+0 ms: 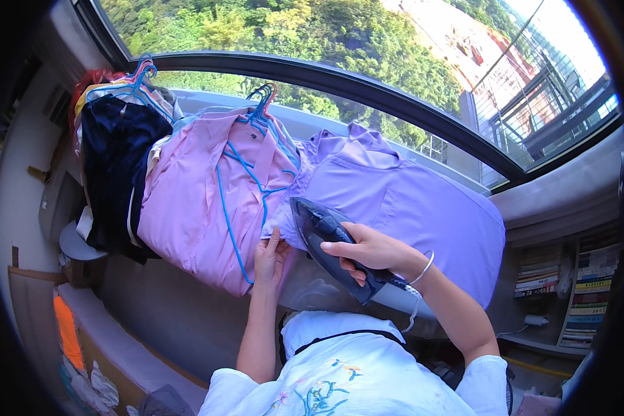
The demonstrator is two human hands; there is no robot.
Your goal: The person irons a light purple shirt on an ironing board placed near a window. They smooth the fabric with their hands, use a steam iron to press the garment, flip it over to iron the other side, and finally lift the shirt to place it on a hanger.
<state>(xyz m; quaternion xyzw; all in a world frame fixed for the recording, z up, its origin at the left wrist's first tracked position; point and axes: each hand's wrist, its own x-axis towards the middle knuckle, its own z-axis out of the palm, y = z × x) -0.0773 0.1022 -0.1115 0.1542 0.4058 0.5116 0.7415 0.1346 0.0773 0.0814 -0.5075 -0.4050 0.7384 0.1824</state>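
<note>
My right hand [366, 249] is closed around the handle of a dark clothes iron [325, 242], which is tilted, its tip towards the window. The iron is over the near left part of a lavender shirt [426, 208]; whether it touches the cloth I cannot tell. My left hand [273, 260] pinches the shirt's edge at the near left. To the left lie pink garments [187, 192] on blue hangers, with a loose blue hanger [231, 223] across them. A black velvety garment [117, 166] hangs at the far left.
A dark window frame [343, 86] runs behind the clothes. Bookshelves [569, 291] with several books stand at the right. A round grey seat or small table [80, 244] is at the left. The iron's cord [413, 312] hangs near my right wrist.
</note>
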